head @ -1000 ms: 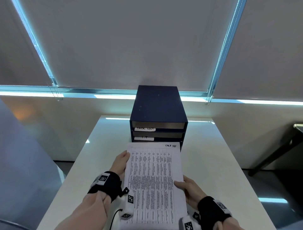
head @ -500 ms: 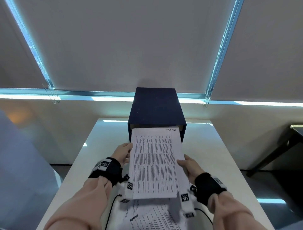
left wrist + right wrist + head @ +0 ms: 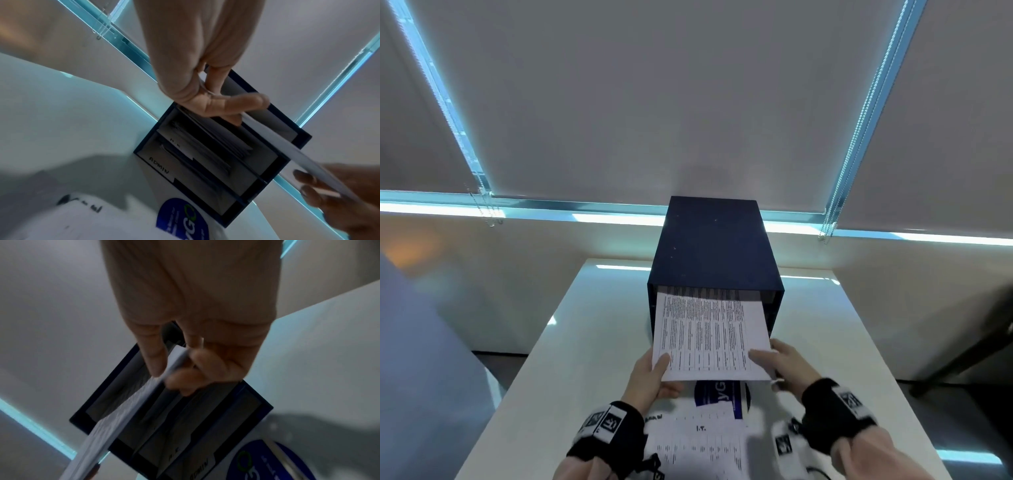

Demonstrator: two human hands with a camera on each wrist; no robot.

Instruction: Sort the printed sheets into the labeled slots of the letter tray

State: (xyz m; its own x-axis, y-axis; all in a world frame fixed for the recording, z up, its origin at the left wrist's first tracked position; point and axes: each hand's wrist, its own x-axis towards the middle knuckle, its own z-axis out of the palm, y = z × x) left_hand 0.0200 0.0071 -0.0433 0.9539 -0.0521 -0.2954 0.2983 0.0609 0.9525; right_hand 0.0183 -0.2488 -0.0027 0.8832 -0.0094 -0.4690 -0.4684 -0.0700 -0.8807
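Sheet: printed sheet (image 3: 709, 337), far edge inside top slot of letter tray (image 3: 714, 246); near edge clear of the slot, held level above the table (image 3: 592, 329).
Left hand: left hand (image 3: 650, 377) pinching near left corner of sheet, thumb on top, fingers (image 3: 236, 105) curled beneath.
Right hand: right hand (image 3: 784, 363) pinching near right corner, thumb over, fingers (image 3: 185, 382) bent under the edge.
Tray: dark blue, at far end of table below window blinds (image 3: 654, 102); lower slots hold paper, labels (image 3: 159, 165) readable as "ADMIN" on the lowest, "H.R." above it.
Remaining: loose sheets (image 3: 698, 442) on table under the hands, one with blue logo print (image 3: 719, 397).
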